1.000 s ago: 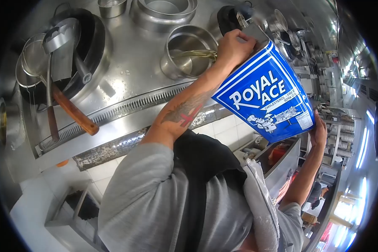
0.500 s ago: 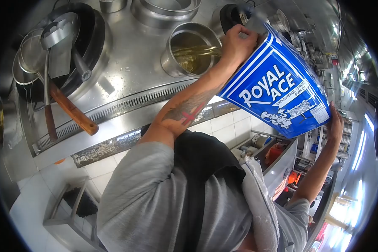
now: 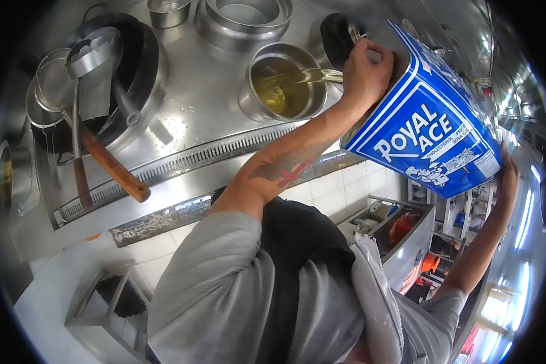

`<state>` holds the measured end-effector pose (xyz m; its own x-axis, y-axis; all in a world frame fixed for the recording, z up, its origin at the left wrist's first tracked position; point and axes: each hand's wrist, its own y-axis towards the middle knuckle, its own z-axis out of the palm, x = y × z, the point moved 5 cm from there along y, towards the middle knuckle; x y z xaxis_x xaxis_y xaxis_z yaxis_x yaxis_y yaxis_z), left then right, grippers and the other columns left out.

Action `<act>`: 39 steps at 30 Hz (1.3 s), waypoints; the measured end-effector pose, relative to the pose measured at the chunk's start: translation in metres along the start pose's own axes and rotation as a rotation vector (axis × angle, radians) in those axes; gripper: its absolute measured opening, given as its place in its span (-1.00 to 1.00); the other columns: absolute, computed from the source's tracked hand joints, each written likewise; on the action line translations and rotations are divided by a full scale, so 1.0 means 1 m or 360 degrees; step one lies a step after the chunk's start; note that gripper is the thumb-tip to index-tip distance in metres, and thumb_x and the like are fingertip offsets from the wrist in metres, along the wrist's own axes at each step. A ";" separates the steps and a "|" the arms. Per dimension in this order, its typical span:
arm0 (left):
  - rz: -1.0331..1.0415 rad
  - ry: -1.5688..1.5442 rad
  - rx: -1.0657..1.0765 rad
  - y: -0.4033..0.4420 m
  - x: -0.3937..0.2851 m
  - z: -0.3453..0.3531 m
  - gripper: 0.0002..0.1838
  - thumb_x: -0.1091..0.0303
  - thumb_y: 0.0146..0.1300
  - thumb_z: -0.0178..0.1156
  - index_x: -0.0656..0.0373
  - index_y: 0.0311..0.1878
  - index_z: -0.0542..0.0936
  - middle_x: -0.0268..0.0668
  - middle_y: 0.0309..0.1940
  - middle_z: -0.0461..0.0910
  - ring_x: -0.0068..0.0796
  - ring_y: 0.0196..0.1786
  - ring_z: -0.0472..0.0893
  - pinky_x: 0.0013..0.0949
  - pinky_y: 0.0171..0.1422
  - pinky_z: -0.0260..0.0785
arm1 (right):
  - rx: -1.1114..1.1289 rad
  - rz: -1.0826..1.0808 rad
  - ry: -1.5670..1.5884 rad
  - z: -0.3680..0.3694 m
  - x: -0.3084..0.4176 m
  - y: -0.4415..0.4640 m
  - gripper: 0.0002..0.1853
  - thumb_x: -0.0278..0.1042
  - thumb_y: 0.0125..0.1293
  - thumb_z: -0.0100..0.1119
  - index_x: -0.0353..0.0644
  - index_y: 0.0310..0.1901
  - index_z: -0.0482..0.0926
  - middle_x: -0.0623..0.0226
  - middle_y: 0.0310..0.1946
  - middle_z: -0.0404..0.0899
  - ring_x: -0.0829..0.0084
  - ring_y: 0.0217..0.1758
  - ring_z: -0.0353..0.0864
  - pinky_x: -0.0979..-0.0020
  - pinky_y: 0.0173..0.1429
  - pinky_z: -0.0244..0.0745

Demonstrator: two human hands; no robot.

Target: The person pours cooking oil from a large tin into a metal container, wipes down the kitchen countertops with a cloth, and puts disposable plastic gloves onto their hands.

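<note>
A large blue ROYAL ACE soya oil tin (image 3: 431, 130) is tilted in the air to the right of a steel pot (image 3: 247, 97). My left hand (image 3: 369, 71) is closed at the tin's upper end, near its mouth. At the lower right, my right hand (image 3: 509, 170) grips the tin's bottom end, some of its fingers hidden behind the metal. A stream of yellow oil (image 3: 300, 77) runs past my left wrist into the pot. Oil also lies in the bottom of the pot.
On the steel counter (image 3: 194, 85) at left sits a black wok (image 3: 147, 60) with a strainer (image 3: 54, 85) and a wooden-handled tool (image 3: 115, 167) on it. Behind the pot stands a wide steel vessel (image 3: 246, 33). A slotted drain (image 3: 224, 148) lines the front edge.
The whole view has shifted slightly. The tin and both hands have moved right relative to the pot, and more of the oil stream shows.
</note>
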<state>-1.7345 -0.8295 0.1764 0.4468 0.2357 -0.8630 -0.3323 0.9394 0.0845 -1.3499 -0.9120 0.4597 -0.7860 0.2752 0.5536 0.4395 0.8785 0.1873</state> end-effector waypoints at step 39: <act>0.0339 -0.0244 -0.0164 -0.030 -0.016 -0.052 -0.72 0.18 0.43 0.18 0.21 -0.10 0.46 -0.17 -0.52 0.63 -0.26 -0.47 0.64 -0.23 -0.28 0.43 | -0.0043 -0.0713 -0.0404 -0.014 0.093 0.021 -0.40 0.04 0.44 0.16 -0.32 0.28 0.55 0.18 0.08 0.63 0.47 0.07 0.59 0.47 0.12 0.45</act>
<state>-1.7754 -0.8744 0.1617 0.4755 0.4675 -0.7452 -0.5117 0.8360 0.1980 -1.4076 -0.8737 0.5258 -0.9790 -0.0367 0.2003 0.0440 0.9224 0.3837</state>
